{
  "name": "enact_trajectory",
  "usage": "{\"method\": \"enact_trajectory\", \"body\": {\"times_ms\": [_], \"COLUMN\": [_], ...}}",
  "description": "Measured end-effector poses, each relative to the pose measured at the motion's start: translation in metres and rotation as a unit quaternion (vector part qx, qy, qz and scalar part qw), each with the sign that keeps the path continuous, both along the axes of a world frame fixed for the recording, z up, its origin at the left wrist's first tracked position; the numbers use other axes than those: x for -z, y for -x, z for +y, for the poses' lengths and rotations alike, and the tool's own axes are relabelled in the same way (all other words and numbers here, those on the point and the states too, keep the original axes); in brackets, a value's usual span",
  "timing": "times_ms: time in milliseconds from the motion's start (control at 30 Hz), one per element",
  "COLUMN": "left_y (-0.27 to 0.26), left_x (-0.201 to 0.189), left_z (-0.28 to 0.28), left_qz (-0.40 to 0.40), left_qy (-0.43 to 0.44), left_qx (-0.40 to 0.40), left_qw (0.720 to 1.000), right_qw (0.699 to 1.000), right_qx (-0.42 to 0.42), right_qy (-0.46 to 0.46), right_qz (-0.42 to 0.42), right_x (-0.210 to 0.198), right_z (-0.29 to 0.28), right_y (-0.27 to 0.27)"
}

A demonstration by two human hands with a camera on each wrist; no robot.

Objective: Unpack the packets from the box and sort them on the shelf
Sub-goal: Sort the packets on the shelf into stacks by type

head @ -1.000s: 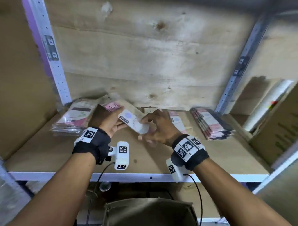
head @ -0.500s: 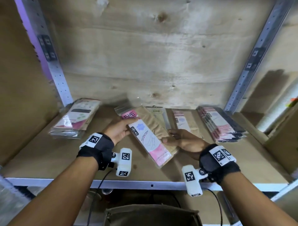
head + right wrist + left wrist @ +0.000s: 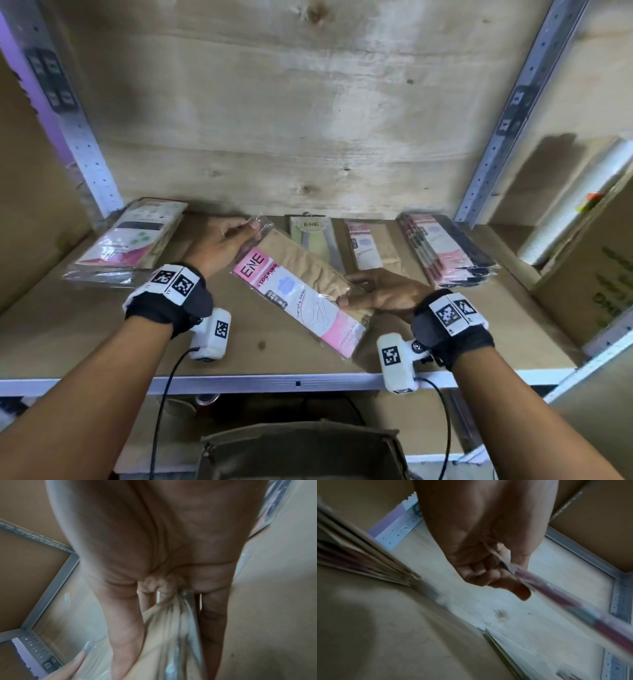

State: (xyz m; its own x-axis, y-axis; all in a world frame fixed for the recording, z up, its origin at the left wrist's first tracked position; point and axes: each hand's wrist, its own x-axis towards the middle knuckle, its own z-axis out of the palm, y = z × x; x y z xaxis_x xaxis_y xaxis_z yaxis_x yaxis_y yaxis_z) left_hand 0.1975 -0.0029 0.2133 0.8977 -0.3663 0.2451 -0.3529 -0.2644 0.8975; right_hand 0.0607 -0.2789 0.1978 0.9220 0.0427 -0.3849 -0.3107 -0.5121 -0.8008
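Both hands hold 1 pink stocking packet (image 3: pixel 301 291) above the shelf (image 3: pixel 102 342): the left hand (image 3: pixel 219 243) pinches its top, the right hand (image 3: pixel 380 294) grips its side. Sorting step; next, I think, lay it on the matching pile (image 3: pixel 368 246).

You hold one packet (image 3: pixel 301 291) slantwise over the shelf (image 3: pixel 102 342) middle, left hand (image 3: pixel 219 246) at its far end, right hand (image 3: pixel 380 294) at its right edge. One stack (image 3: pixel 126 243) lies at the back left corner, two packets (image 3: pixel 342 243) at the back edge, another stack (image 3: pixel 445 250) back right. The box (image 3: pixel 301 452) sits below the front edge.
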Motion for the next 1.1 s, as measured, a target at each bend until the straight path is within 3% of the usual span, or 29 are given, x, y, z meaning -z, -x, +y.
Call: {"method": "enact_trajectory", "body": {"times_ms": [167, 300, 567, 800, 967, 1100], "left_y": [0.006, 0.017, 0.018, 0.005, 0.004, 0.003], "left_x": [-0.002, -0.012, -0.013, -0.006, -0.006, -0.008], "left_z": [0.001, 0.0, 0.011, 0.014, 0.017, 0.019], "left_qz": [-0.032, -0.107, -0.117, -0.018, 0.017, -0.012], "left_qy": [-0.103, -0.178, -0.165, -0.009, 0.019, 0.017], "left_qx": [-0.055, -0.079, -0.061, -0.032, -0.035, -0.054], "left_qw": [0.993, 0.975, 0.978, 0.999, 0.999, 0.998], "right_qw": [1.0, 1.0, 0.995, 0.99, 0.988, 0.986], "right_qx": [0.018, 0.004, 0.024, 0.031, 0.019, 0.014], "right_qy": [-0.002, 0.007, -0.091, -0.09, -0.107, -0.126], "right_qz": [-0.012, -0.007, -0.044, -0.101, -0.109, -0.111], "right_x": [-0.003, -0.004, -0.011, -0.01, -0.009, -0.004], "right_z": [0.0, -0.002, -0.004, 0.001, 0.004, 0.006], "right_y": [0.006, 0.009, 0.014, 0.009, 0.006, 0.002]}}
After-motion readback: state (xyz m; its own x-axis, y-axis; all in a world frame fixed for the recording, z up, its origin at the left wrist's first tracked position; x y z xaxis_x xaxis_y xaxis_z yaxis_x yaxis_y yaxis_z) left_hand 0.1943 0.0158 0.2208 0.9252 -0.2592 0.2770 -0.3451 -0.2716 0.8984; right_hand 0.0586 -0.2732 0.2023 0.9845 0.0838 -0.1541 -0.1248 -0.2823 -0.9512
